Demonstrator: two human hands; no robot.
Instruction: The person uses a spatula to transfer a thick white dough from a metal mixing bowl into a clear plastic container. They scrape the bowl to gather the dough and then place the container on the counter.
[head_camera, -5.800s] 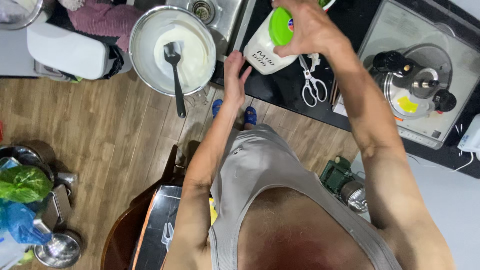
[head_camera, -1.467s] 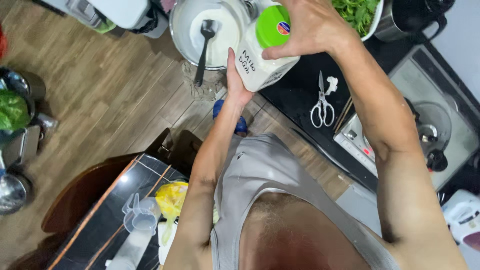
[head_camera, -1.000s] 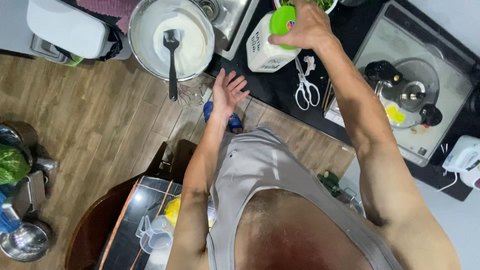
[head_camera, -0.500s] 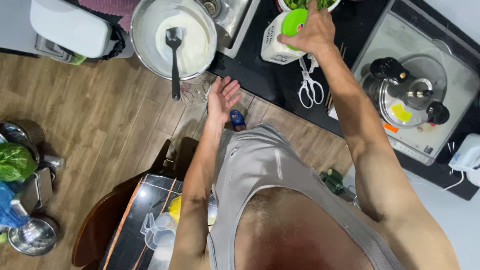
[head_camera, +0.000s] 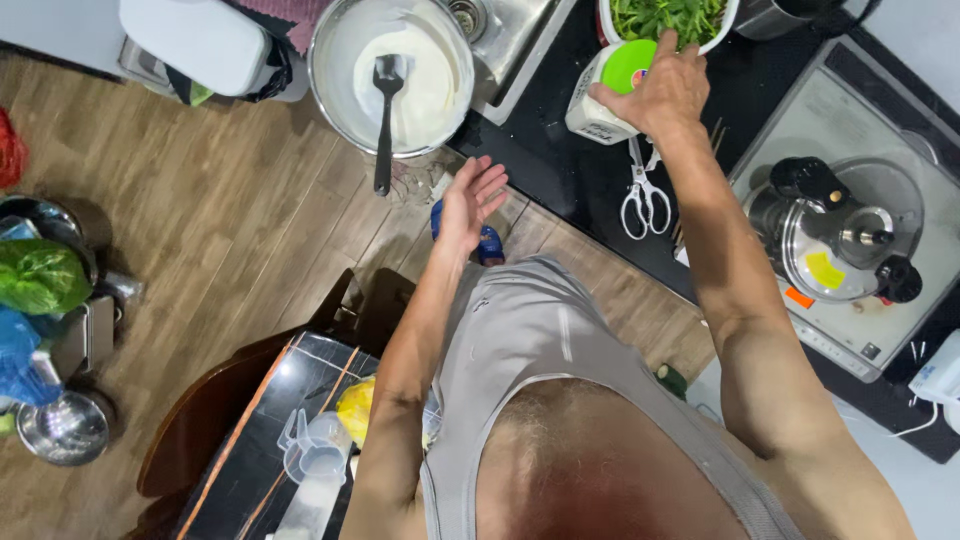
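The white container (head_camera: 600, 110) has come down onto the dark counter (head_camera: 560, 170), upper right; right hand (head_camera: 655, 95) grips its green lid, steadying it, while left hand (head_camera: 468, 205) hovers splayed, empty, mid-frame.

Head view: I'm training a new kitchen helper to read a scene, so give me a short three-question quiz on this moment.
1. True or false: the right hand rests on a white container with a green lid.
2. What lies in the metal bowl of white batter? A) scissors B) black spatula C) whisk
3. Fill in: the left hand is open and holds ____.

Key:
1. True; the container stands on the black counter, beside the bowl of greens.
2. B, the black spatula; the scissors lie on the counter.
3. Nothing.
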